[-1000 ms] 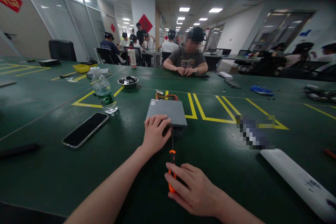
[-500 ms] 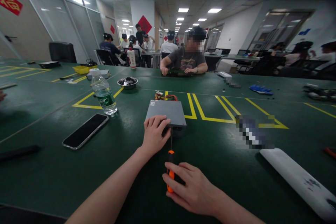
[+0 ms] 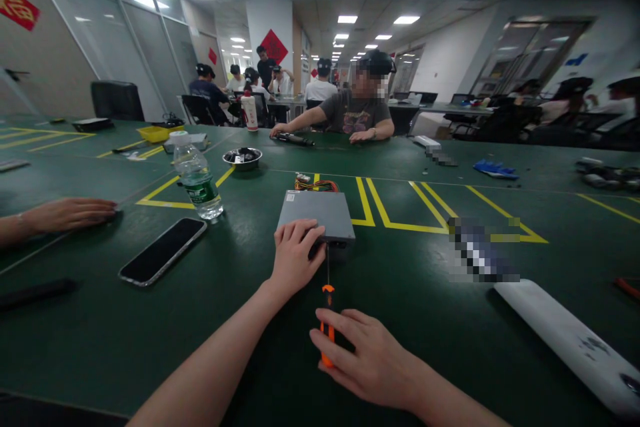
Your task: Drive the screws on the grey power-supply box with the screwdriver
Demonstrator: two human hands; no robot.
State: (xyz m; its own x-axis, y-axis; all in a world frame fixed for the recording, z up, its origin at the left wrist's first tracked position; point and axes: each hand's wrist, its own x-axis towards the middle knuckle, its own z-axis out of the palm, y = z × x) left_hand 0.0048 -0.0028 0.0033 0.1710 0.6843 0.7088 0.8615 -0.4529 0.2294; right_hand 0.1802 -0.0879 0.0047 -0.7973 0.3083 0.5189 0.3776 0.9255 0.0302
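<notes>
With our right hand (image 3: 373, 360) clasped on the screwdriver (image 3: 328, 293), we should align its shaft squarely with the metal box (image 3: 325, 210) under our left hand (image 3: 297, 257) (clamping unclear).

A grey metal box (image 3: 320, 205), coloured wires (image 3: 327, 185) at its far side, lies flat, an orange-and-black screwdriver (image 3: 328, 291) pointing at its near face.

left fingers (image 3: 313, 237) on grey box (image 3: 325, 209) | right fingers (image 3: 340, 323) around screwdriver (image 3: 329, 299) | bottle (image 3: 201, 181) near phone (image 3: 163, 252)
</notes>
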